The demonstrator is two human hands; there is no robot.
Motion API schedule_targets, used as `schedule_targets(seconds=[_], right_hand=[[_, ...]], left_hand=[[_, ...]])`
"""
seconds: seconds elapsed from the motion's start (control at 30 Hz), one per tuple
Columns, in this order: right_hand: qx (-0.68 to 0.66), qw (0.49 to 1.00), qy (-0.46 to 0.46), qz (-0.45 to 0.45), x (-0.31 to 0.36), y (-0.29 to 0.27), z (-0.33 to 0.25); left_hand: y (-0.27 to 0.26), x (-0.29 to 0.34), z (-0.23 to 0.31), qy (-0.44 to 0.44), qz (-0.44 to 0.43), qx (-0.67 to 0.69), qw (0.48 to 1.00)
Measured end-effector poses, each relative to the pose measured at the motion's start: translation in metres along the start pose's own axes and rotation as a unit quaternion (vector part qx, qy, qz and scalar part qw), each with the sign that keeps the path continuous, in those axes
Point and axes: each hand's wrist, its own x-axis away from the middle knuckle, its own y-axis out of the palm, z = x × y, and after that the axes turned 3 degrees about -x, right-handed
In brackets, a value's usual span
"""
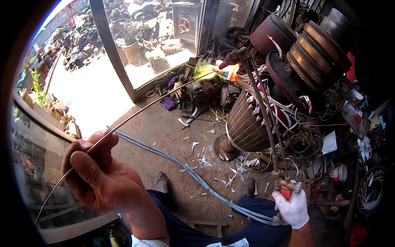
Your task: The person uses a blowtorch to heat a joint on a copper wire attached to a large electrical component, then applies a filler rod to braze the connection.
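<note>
My bare left hand (105, 179) pinches a long, thin brazing rod (144, 108) between thumb and fingers. The rod slants up and away, its far end reaching into a green and orange flame (231, 74). My right hand (294, 209), in a white knit glove, grips the red handle of a gas torch (264, 113). Its long tubes rise to a bent head (234, 57), which points into the flame. White-sleeved wire leads (249, 85) run from the flame to a ribbed, drum-shaped motor rotor (247, 125). The glare hides the ends of the leads.
Blue twin hoses (197, 183) cross the floor to the torch. A stack of copper-coloured rings (319, 53) stands at the right, with tangled wires below. Paper-like white scraps (201, 160) litter the floor between my feet and the rotor. A door frame (115, 53) opens onto scrap heaps outside.
</note>
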Motion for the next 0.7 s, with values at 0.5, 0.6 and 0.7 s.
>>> schedule_targets(seconds=[0.5,0.6,0.7], right_hand=[[0.012,0.999,-0.050,0.001,-0.002,0.000,0.006],[0.009,1.000,-0.029,0.003,-0.001,0.001,0.003],[0.016,0.999,-0.050,-0.004,-0.002,0.000,0.004]], left_hand=[[-0.002,-0.001,-0.003,0.006,-0.005,-0.003,1.000],[-0.002,-0.001,-0.002,0.005,-0.003,-0.007,1.000],[-0.003,-0.002,-0.004,0.005,0.005,-0.014,1.000]])
